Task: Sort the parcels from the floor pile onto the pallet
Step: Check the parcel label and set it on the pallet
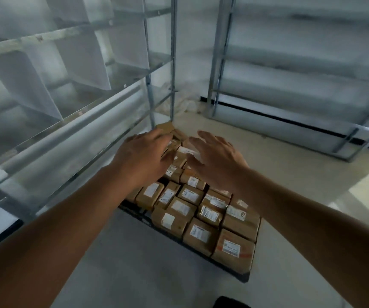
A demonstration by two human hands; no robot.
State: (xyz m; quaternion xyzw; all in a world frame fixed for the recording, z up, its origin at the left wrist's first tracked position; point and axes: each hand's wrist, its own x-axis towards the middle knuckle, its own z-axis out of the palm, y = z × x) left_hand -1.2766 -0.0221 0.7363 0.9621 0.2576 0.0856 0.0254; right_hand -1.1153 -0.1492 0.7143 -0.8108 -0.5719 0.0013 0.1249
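A metal shelving rack (72,90) stands at left. The left hand (144,155) and right hand (218,155) hover flat, fingers spread and holding nothing, over brown labelled parcels (201,210) packed on the dark pallet (243,277) on the floor (290,170).

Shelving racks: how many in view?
2. One rack on the left with white dividers, beside the pallet; one rack at the back right, across the floor. More may stand out of frame.
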